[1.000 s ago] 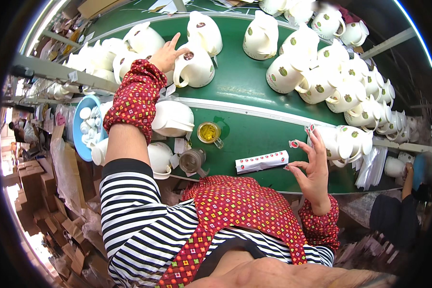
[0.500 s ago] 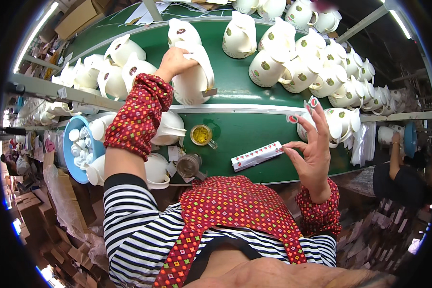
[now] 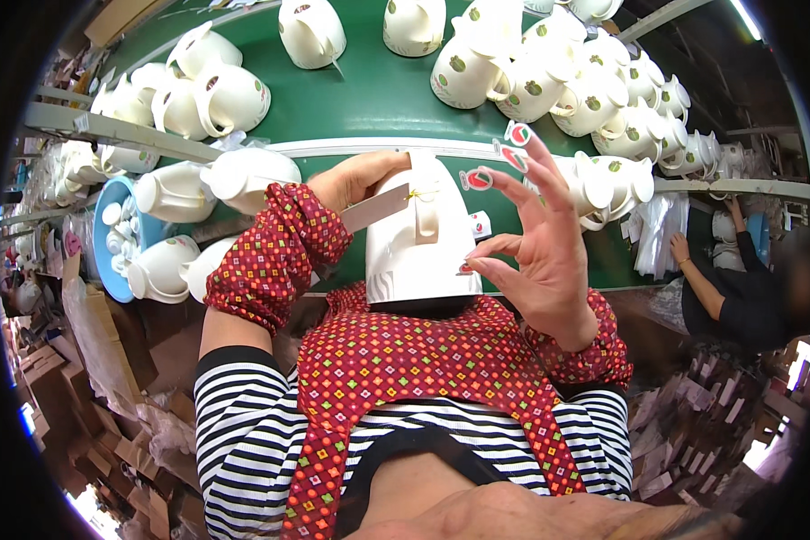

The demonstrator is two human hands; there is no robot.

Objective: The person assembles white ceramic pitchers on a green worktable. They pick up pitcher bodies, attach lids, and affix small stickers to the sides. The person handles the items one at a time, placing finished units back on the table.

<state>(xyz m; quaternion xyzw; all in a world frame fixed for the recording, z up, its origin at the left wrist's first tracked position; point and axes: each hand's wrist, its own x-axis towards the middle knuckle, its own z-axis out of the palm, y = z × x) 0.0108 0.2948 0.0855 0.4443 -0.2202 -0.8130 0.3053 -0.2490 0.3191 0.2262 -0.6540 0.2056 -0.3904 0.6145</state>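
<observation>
A cream-coloured jug [image 3: 423, 265] is tipped close in front of my apron, its handle facing up and its base toward me. My left hand [image 3: 358, 183] is wrapped round the jug's far left side; part of its fingers is hidden. A paper tag [image 3: 375, 211] hangs by a thin tie from the handle. My right hand [image 3: 549, 256] is just right of the jug, thumb and index finger pinching a small red sticker [image 3: 465, 267] by its wall. More round red-and-green stickers [image 3: 518, 134] cling to the other fingertips. A small white piece with a red mark [image 3: 479, 224] shows beside the jug.
Many cream jugs [image 3: 549, 72] crowd the green table's far right, others [image 3: 234, 97] the left. A blue basin [image 3: 108, 270] of white lids stands at the left. A metal rail [image 3: 333, 147] crosses the table. A co-worker's arm [image 3: 702, 288] reaches in at the right.
My left hand has brought the jug from beyond the rail to in front of my apron. My right hand, still pinching, has come left to the jug's side. The view has shifted.
</observation>
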